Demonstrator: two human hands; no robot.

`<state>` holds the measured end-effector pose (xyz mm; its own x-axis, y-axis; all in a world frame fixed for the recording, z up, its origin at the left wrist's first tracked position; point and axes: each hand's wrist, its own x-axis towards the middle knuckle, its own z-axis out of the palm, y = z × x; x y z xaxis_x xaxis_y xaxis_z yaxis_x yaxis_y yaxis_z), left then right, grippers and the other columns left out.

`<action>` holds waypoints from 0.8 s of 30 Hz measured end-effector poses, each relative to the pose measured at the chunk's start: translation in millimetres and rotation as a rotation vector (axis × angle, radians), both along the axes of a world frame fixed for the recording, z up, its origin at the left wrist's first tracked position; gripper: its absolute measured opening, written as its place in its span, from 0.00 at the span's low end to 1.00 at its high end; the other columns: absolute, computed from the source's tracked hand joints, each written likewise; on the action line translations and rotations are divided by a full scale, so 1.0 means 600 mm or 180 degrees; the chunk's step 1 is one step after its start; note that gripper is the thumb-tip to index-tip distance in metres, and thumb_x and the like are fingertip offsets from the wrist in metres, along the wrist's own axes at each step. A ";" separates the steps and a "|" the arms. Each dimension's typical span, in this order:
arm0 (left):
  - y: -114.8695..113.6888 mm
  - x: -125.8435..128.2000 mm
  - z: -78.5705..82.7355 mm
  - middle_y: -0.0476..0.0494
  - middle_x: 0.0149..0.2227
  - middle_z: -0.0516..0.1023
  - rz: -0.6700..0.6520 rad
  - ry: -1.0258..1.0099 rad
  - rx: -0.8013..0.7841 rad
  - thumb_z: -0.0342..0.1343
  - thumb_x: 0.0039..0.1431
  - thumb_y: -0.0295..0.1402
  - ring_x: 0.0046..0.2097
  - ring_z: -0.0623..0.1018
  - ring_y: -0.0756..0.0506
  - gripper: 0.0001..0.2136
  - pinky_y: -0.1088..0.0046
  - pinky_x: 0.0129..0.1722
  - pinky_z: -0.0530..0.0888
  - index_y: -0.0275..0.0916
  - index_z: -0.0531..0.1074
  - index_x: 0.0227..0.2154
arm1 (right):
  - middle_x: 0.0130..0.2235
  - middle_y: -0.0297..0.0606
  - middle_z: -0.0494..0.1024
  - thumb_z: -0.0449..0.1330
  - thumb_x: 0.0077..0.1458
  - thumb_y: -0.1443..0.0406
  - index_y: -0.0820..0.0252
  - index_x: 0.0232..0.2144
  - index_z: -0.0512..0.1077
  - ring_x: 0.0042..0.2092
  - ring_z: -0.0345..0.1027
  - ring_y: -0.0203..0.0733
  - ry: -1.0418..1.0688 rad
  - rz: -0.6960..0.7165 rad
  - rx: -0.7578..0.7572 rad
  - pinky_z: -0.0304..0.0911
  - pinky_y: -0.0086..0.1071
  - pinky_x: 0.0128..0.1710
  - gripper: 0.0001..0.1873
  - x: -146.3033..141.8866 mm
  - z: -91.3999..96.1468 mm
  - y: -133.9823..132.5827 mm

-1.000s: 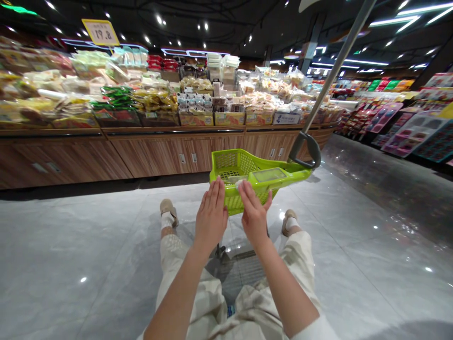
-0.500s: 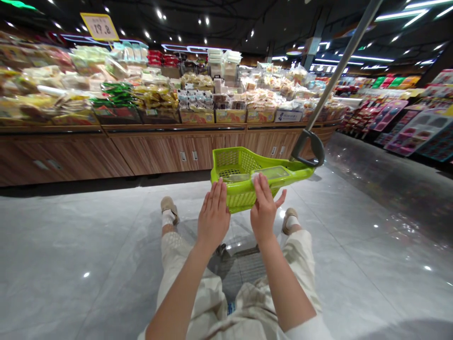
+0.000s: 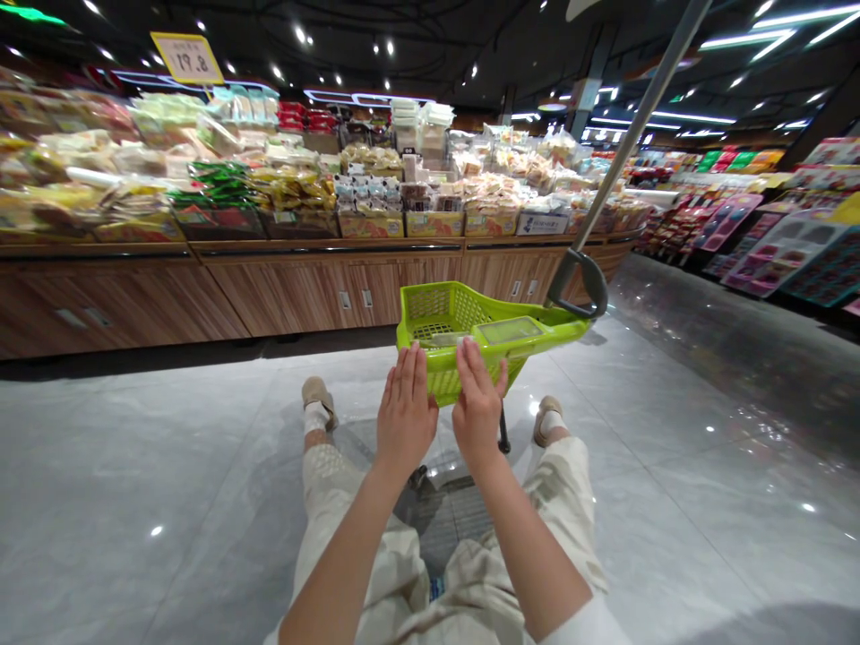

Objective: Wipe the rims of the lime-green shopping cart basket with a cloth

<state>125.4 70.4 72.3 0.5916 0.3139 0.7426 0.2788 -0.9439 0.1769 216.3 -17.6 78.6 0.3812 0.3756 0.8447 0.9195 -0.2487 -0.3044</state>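
Note:
A lime-green plastic shopping basket [image 3: 463, 315] stands on the floor in front of me, with a grey pull handle [image 3: 591, 269] rising on a long pole [image 3: 645, 112] to the upper right. My left hand [image 3: 405, 410] is held up flat, fingers stretched out, its tips at the basket's near rim. Close beside it, my right hand [image 3: 477, 403] is also open, fingers extended toward the near rim by a pale lid-like panel [image 3: 509, 331]. Neither hand holds anything. My legs in cream trousers stretch out on the floor on either side of the basket.
A long wooden display counter [image 3: 302, 287] piled with packaged baked goods [image 3: 282, 184] runs across the back. A yellow price sign [image 3: 186, 57] hangs at upper left. Shelves with colourful goods [image 3: 772, 242] line the right side. Glossy grey tile floor [image 3: 705, 466] surrounds me.
My right hand has drawn back left from the lid panel, closer to my left hand. The left hand stayed near the basket's rim. The basket has not visibly moved.

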 end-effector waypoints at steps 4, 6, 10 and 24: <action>0.001 0.000 -0.004 0.31 0.70 0.53 0.0022 0.0043 0.0082 0.49 0.61 0.26 0.71 0.50 0.38 0.38 0.53 0.67 0.58 0.35 0.36 0.70 | 0.63 0.44 0.67 0.47 0.60 0.74 0.57 0.66 0.56 0.67 0.55 0.38 -0.0408 0.0566 -0.0254 0.27 0.45 0.71 0.32 -0.017 -0.004 0.006; -0.001 -0.001 -0.003 0.30 0.70 0.53 0.0065 0.0072 0.0068 0.49 0.61 0.26 0.71 0.50 0.38 0.38 0.53 0.67 0.58 0.34 0.36 0.70 | 0.63 0.43 0.67 0.45 0.60 0.76 0.54 0.66 0.56 0.66 0.58 0.38 -0.0264 0.0289 -0.0148 0.20 0.49 0.70 0.34 -0.009 -0.003 0.001; -0.006 0.000 -0.002 0.30 0.69 0.53 0.0108 0.0035 0.0000 0.50 0.59 0.25 0.71 0.51 0.37 0.40 0.54 0.67 0.58 0.34 0.35 0.70 | 0.65 0.44 0.64 0.43 0.57 0.77 0.54 0.67 0.55 0.67 0.55 0.41 0.0200 -0.0328 0.0193 0.19 0.54 0.69 0.36 0.001 -0.007 -0.002; -0.010 0.004 -0.001 0.28 0.70 0.52 0.0130 0.0017 0.0015 0.51 0.60 0.27 0.71 0.50 0.37 0.40 0.53 0.67 0.58 0.32 0.34 0.70 | 0.65 0.43 0.64 0.44 0.55 0.77 0.55 0.67 0.54 0.68 0.53 0.40 -0.0011 -0.0025 -0.0027 0.28 0.51 0.70 0.38 0.004 0.002 -0.004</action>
<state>127.5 64.3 71.6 0.5823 0.3345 0.7409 0.3181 -0.9325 0.1710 218.8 -20.2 79.7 0.3811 0.3798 0.8429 0.9186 -0.2584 -0.2989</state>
